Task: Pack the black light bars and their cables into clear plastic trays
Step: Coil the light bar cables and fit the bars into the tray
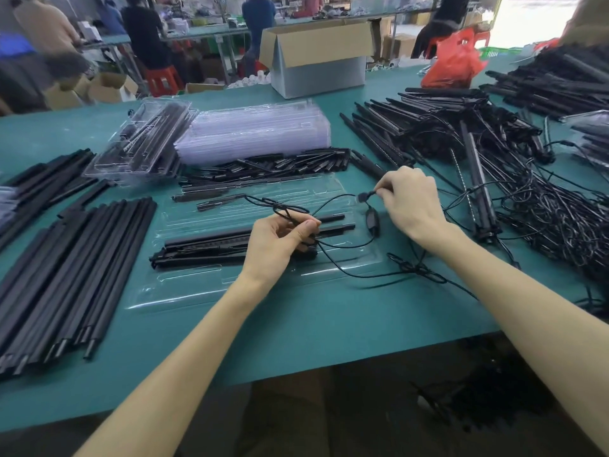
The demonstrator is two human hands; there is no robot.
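The wide work table has a flat teal-green surface (296, 341). On it, in front of the person, lies an open clear plastic tray (204, 291). Several black light bars (211, 247) lie along the tray's middle channels.

Above the tray, the left hand (280, 239) pinches a loop of the thin black cable (417, 269) between thumb and curled fingers. The right hand (412, 199) grips the cable's small black plug (363, 196) with its fingertips. The rest of the cable falls over the tray's right end onto the table.

Long black tubes (75, 268) lie in rows at the left. A stack of empty clear trays (257, 133) is behind, with a filled tray (138, 143) beside it. A big heap of bars with tangled cables (461, 133) covers the right side. At the far edge stand an open cardboard box (316, 57) and a red plastic bag (454, 61). Behind, people work at other tables in a workshop room.
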